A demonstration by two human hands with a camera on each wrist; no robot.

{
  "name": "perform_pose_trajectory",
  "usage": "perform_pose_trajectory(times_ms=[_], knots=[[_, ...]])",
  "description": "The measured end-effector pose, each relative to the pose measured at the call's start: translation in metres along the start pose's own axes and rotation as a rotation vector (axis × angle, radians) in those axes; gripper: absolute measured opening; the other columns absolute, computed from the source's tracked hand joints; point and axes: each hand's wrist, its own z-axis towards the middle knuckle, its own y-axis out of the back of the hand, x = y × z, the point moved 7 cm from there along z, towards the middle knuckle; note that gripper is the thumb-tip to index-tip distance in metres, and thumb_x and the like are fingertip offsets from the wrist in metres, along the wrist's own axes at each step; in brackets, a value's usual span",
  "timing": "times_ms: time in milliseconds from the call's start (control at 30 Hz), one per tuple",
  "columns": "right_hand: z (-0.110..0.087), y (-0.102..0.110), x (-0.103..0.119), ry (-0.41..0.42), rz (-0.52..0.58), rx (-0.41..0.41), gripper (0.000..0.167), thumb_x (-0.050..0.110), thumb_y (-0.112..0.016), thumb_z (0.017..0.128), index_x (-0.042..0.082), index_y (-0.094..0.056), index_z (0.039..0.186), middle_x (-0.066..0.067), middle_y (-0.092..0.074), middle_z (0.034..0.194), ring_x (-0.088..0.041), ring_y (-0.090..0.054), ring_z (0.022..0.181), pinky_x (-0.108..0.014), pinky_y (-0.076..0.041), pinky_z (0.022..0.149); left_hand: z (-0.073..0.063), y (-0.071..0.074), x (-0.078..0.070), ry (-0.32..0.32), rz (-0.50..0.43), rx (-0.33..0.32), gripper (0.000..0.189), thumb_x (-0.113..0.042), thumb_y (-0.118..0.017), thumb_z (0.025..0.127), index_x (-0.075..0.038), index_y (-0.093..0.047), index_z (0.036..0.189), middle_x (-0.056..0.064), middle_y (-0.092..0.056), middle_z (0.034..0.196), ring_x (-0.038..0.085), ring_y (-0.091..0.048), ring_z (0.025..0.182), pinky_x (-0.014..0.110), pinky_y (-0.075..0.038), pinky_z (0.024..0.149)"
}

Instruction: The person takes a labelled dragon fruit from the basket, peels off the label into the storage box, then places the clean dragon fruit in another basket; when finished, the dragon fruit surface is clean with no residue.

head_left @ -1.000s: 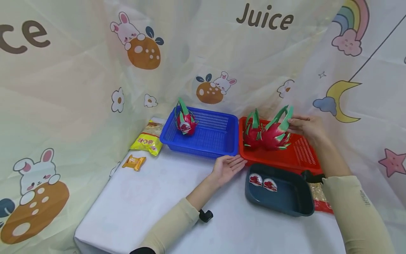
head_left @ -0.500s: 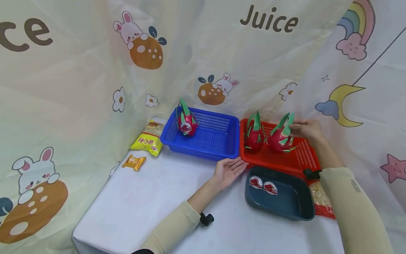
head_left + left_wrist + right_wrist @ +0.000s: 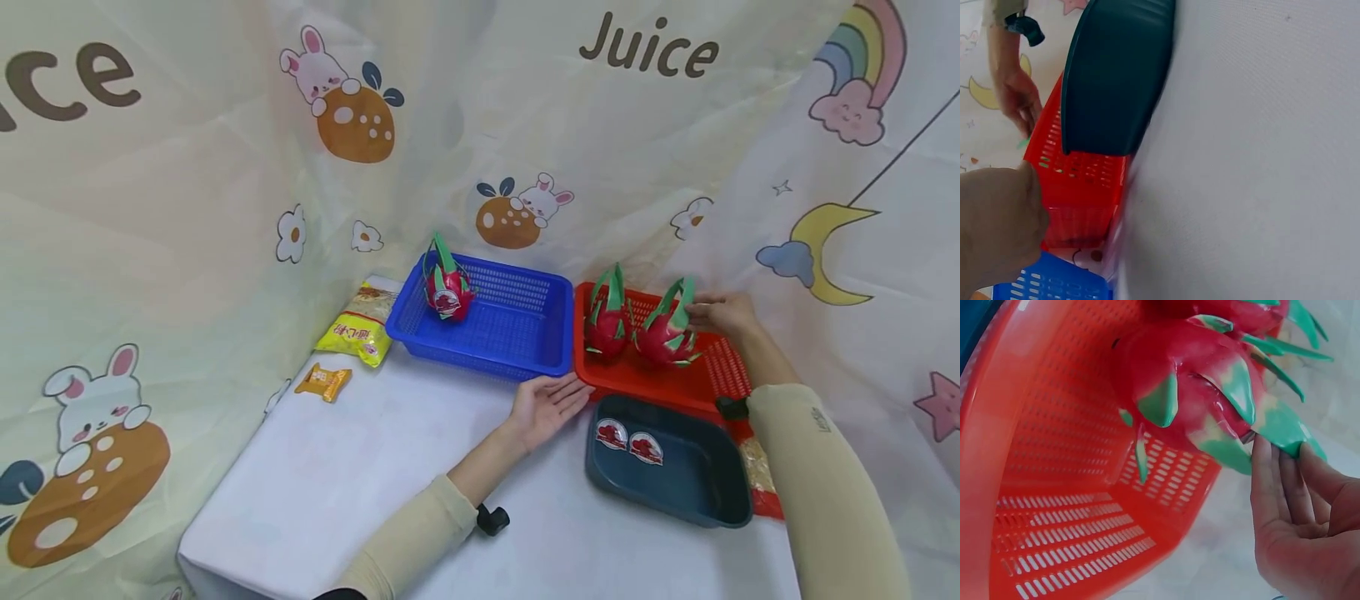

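Two pink dragon fruits with green leaves stand side by side in the red basket (image 3: pixel 723 371). My right hand (image 3: pixel 723 315) pinches a leaf tip of the right-hand dragon fruit (image 3: pixel 663 342) between thumb and fingers; the right wrist view shows this hand (image 3: pixel 1310 512) at the leaf's end. Beside it stands the other dragon fruit (image 3: pixel 608 329). My left hand (image 3: pixel 546 408) lies palm up with straight fingers at the near corner of the red basket. A third dragon fruit (image 3: pixel 448 292) sits in the blue basket (image 3: pixel 495 333).
A dark teal tub (image 3: pixel 667 487) with two round stickers stands in front of the red basket, partly over a red packet (image 3: pixel 761 475). At the left lie a yellow food bag (image 3: pixel 360 325) and an orange wrapped snack (image 3: pixel 324 382). A printed cloth backdrop rises behind.
My right hand and its dragon fruit have come down into the red basket, slightly apart from the neighbouring fruit. The left hand has stayed at the basket corner. The head view has shifted slightly.
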Motion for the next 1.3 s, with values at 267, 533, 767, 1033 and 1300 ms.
perform_pose_trajectory(times_ms=[267,533,767,1033,1300], knots=[[-0.006,-0.003,-0.003,-0.014,0.034,0.06,0.055,0.002,-0.056,0.106,-0.017,-0.034,0.153,0.002,-0.077,0.092,-0.013,-0.077,0.085,-0.038,-0.063,0.084,-0.003,-0.002,0.001,0.005,0.006,-0.007,0.053,-0.013,-0.042,0.103,0.011,-0.043,0.15,0.028,-0.047,0.155,0.042,-0.045,0.145,0.044,-0.036,0.122],[-0.005,-0.007,-0.002,-0.019,0.088,0.049,0.055,-0.001,-0.058,0.104,-0.019,-0.035,0.151,0.001,-0.078,0.089,-0.014,-0.077,0.083,-0.038,-0.064,0.082,-0.003,-0.001,0.0,0.013,0.01,-0.001,0.053,-0.011,-0.042,0.102,0.012,-0.043,0.15,0.028,-0.046,0.155,0.042,-0.044,0.146,0.044,-0.036,0.122],[0.008,-0.006,-0.018,-0.024,0.09,0.024,0.05,0.002,-0.052,0.107,-0.012,-0.038,0.153,0.006,-0.077,0.093,-0.011,-0.077,0.088,-0.035,-0.062,0.087,-0.004,0.002,0.001,0.023,0.007,-0.005,0.053,-0.012,-0.043,0.101,0.011,-0.045,0.15,0.027,-0.051,0.152,0.042,-0.046,0.144,0.044,-0.038,0.121],[0.015,-0.007,-0.02,-0.046,0.134,-0.046,0.051,0.006,-0.051,0.108,-0.006,-0.039,0.156,0.009,-0.076,0.104,-0.011,-0.074,0.106,-0.036,-0.049,0.104,-0.004,0.003,-0.002,0.021,0.012,0.007,0.054,-0.013,-0.042,0.102,0.011,-0.043,0.151,0.027,-0.05,0.152,0.042,-0.045,0.145,0.043,-0.037,0.122],[0.008,-0.02,0.011,0.01,0.521,-0.26,0.016,0.006,-0.071,0.098,0.002,-0.073,0.113,0.002,-0.078,0.083,-0.011,-0.077,0.081,-0.032,-0.057,0.092,-0.015,0.007,-0.014,0.045,0.069,0.036,0.06,-0.015,-0.042,0.102,0.015,-0.035,0.153,0.032,-0.042,0.157,0.043,-0.042,0.147,0.045,-0.031,0.125]])
